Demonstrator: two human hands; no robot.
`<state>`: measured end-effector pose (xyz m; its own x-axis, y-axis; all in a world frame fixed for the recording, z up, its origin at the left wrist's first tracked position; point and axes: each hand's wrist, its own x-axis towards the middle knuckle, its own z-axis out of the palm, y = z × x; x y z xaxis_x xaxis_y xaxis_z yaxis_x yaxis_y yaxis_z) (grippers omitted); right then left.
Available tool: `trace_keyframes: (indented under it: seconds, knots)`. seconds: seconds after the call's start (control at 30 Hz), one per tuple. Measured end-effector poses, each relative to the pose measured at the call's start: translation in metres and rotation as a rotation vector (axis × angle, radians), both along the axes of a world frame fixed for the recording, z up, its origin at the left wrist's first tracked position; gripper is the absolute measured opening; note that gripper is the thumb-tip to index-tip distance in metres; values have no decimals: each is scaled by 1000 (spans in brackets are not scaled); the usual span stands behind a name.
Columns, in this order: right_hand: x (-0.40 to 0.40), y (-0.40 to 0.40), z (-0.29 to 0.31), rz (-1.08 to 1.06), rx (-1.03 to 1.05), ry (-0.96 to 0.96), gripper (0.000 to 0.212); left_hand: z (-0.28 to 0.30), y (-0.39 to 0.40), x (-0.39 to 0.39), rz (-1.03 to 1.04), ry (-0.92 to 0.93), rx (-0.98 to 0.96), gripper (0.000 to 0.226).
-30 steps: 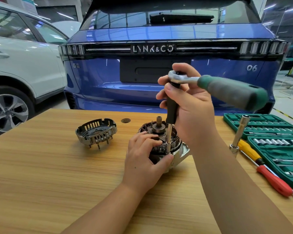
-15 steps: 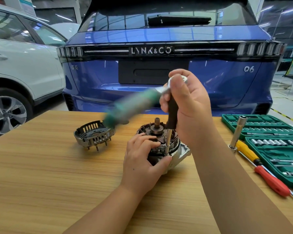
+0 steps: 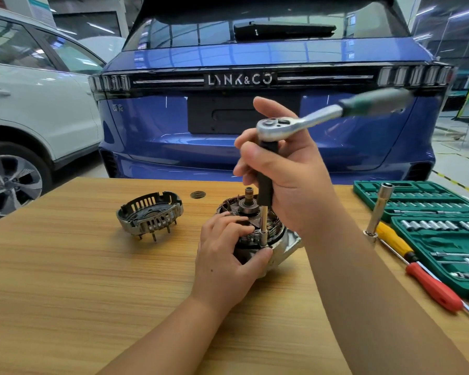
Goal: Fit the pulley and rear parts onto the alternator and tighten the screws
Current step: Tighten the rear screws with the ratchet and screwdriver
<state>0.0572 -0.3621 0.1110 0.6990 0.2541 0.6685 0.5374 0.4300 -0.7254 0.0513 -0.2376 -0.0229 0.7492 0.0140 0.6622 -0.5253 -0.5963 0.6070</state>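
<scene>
Well, right hand [image 3: 287, 180] grips the ratchet [image 3: 282, 125] extension, left hand [image 3: 228, 255] holds the alternator [image 3: 279, 244] mid-desk [image 3: 65, 280]; the socket may slip off (blurred handle swinging fast)

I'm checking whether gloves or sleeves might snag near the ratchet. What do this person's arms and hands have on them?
Nothing shows on either one. The left hand and right hand are bare: no gloves, rings or tape in view. Both forearms are uncovered as far as the frame's lower edge, with no sleeve, cuff, watch or wristband. A small dark mark sits on the back of the left hand.
</scene>
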Motion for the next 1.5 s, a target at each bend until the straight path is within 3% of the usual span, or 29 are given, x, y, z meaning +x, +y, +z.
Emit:
trace_keyframes:
  seconds: [0.13, 0.27, 0.33, 0.43, 0.53, 0.6, 0.7, 0.77, 0.87, 0.9, 0.97, 1.07, 1.13, 1.33, 1.5]
  knots:
    - [0, 6, 0, -157, 22, -75, 41, 0, -1, -1, 0, -2, -18, 45]
    - [0, 1, 4, -72, 95, -35, 41, 1, -1, -1, 13, 2, -5, 48]
    - [1, -3, 5, 70, 93, -11, 45, 1, -1, -1, 15, 6, 3, 48]
    - [5, -10, 8, 272, 83, 21, 67, 1, -1, -2, 11, 13, -1, 49]
    - [5, -11, 9, 280, 84, 57, 86, 2, 0, -2, 10, 18, 9, 47]
    - [1, -7, 9, 169, 103, 90, 84, 2, 0, -3, -4, 30, -2, 44]
    - [-1, 0, 7, -290, 118, 123, 47, 2, -1, -4, 5, 15, -5, 48]
    - [2, -1, 8, -439, 158, 192, 25, 2, -1, -4, 15, 6, 12, 50]
    - [5, -14, 9, -176, 127, 273, 10, 2, -1, -3, 13, 3, 24, 49]
    - [4, -18, 9, -34, 127, 288, 12, 1, -1, -2, 14, 2, 25, 48]
    - [2, -20, 7, 114, 99, 237, 37, 1, -1, -2, 19, 0, 26, 49]
    - [-4, -5, 2, -29, 4, -20, 42, 2, -3, -3, 19, 2, 9, 48]
    - [-7, 4, 2, -140, -19, -93, 40, 3, -3, -4, 16, 10, 6, 49]
    - [-9, -1, 4, 58, 48, -39, 48, 4, -3, -5, 19, 22, 8, 50]
    - [-6, -11, 9, 271, 112, 152, 71, 3, -2, -3, 11, 25, 13, 48]
